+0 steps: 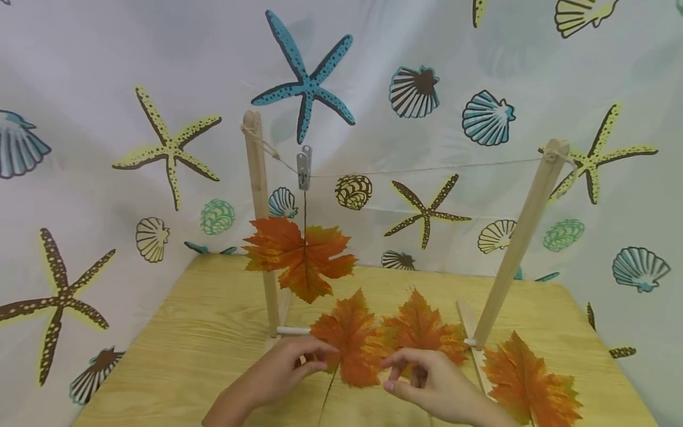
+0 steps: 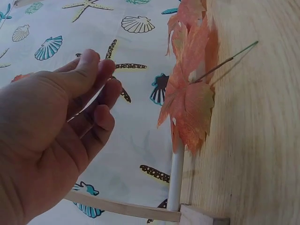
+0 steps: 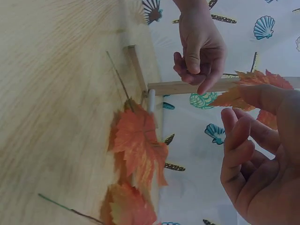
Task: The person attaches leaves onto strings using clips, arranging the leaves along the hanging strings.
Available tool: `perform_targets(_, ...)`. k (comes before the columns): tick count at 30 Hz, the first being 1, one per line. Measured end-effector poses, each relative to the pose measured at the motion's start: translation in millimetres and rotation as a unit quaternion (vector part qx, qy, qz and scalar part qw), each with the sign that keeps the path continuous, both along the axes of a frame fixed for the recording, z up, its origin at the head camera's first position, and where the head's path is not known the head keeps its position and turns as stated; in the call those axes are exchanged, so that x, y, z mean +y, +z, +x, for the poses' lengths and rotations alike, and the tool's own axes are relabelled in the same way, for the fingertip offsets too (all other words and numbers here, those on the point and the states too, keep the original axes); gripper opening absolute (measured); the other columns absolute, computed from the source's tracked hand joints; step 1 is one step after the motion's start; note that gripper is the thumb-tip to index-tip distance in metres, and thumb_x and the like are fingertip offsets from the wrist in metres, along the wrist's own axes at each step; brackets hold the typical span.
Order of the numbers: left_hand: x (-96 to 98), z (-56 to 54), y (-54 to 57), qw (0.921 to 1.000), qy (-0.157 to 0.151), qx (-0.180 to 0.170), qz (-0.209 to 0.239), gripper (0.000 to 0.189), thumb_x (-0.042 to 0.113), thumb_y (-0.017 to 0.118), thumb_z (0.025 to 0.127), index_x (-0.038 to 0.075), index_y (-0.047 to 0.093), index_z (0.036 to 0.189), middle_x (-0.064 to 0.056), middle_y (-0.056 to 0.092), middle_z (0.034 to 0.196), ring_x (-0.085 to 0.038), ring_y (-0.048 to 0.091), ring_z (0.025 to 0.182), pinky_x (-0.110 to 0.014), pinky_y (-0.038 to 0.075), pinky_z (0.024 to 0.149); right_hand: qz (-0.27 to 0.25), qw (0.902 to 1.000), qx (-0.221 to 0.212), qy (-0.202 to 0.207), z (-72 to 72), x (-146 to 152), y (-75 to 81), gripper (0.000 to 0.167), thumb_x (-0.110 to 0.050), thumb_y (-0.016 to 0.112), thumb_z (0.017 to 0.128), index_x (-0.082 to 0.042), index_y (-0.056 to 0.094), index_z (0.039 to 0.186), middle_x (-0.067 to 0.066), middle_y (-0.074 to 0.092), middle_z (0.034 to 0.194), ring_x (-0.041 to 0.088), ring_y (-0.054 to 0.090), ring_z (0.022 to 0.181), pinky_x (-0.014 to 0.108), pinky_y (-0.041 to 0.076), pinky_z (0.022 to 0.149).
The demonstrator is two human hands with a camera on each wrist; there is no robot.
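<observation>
My left hand [image 1: 290, 367] hovers over the table with fingers loosely bent and nothing in them. It is beside an orange artificial maple leaf [image 1: 349, 338], whose dark stem points toward me. My right hand [image 1: 434, 382], also loosely curled and holding nothing, is in front of a second leaf [image 1: 418, 323]. Both hands appear raised off the tabletop in the right wrist view. Another maple leaf [image 1: 283, 249] hangs by its stem from a metal clothespin [image 1: 303, 169] clipped on a string [image 1: 427, 171]. A further leaf [image 1: 525, 379] lies at the right.
The string is tied between a left wooden post [image 1: 258, 178] and a right wooden post [image 1: 520, 249]. A white rod [image 1: 293, 331] runs low between their bases on the wood-grain table [image 1: 197, 332]. Behind hangs a cloth [image 1: 373, 35] printed with starfish and shells.
</observation>
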State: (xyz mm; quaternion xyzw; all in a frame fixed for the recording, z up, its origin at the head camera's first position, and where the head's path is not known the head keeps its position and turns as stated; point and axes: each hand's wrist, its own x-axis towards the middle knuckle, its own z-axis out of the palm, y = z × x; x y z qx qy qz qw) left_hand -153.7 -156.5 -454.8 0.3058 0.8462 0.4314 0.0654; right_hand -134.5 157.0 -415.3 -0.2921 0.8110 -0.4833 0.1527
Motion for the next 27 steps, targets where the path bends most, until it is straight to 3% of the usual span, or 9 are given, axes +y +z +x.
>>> perform_targets(7, -4.2, -6.5, -5.3, 0.9993, -0.006, -0.013, -0.035, 0.025, 0.019, 0.062, 0.098, 0.014, 0.071, 0.121, -0.004, 0.071, 0.105, -0.003, 0.062, 0.091, -0.023, 0.054, 0.076, 0.014, 0.9997, -0.021, -0.005, -0.1, 11.8, -9.0, 0.023, -0.028, 0.067, 0.097, -0.016, 0.07, 0.116, 0.002, 0.069, 0.096, -0.003, 0.045, 0.054, 0.019, 0.046, 0.052)
perform_targets(13, -3.1, -10.3, -26.3, 0.9987, 0.012, -0.013, -0.047, 0.021, 0.016, 0.065, 0.096, 0.011, 0.074, 0.114, -0.002, 0.072, 0.103, -0.003, 0.062, 0.088, -0.022, 0.053, 0.074, 0.021, 0.9973, -0.07, 0.007, 1.7, 29.1, -20.5, 0.026, -0.026, 0.066, 0.097, -0.01, 0.07, 0.117, 0.002, 0.067, 0.097, 0.0, 0.048, 0.056, 0.021, 0.047, 0.054)
perform_targets(18, -0.2, -8.4, -39.1, 0.9978, 0.017, -0.028, -0.057, 0.021, 0.009, 0.067, 0.094, 0.011, 0.075, 0.113, -0.001, 0.072, 0.101, -0.003, 0.063, 0.087, -0.023, 0.053, 0.075, 0.016, 0.9902, -0.137, 0.024, 7.0, 46.5, -36.3, 0.031, -0.023, 0.062, 0.1, -0.001, 0.067, 0.12, 0.0, 0.067, 0.098, 0.001, 0.049, 0.055, 0.019, 0.045, 0.053)
perform_targets(24, 2.7, -3.6, -44.7, 0.9952, 0.032, -0.056, -0.074, 0.022, 0.003, 0.065, 0.093, 0.013, 0.076, 0.11, 0.003, 0.071, 0.098, -0.007, 0.063, 0.088, -0.024, 0.053, 0.075, -0.01, 0.9897, -0.133, 0.053, 9.0, 61.6, -52.5, 0.03, -0.015, 0.057, 0.102, 0.009, 0.064, 0.118, 0.002, 0.069, 0.096, -0.002, 0.047, 0.056, 0.018, 0.043, 0.051)
perform_targets(27, 3.3, -0.3, -46.8, 0.993, 0.032, -0.084, -0.076, 0.024, 0.001, 0.064, 0.093, 0.013, 0.076, 0.111, 0.005, 0.071, 0.099, -0.01, 0.064, 0.089, -0.025, 0.053, 0.075, -0.016, 0.9861, -0.155, 0.058, 8.9, 67.0, -57.1, 0.031, -0.015, 0.056, 0.102, 0.011, 0.063, 0.118, 0.001, 0.068, 0.097, -0.001, 0.046, 0.059, 0.018, 0.042, 0.054)
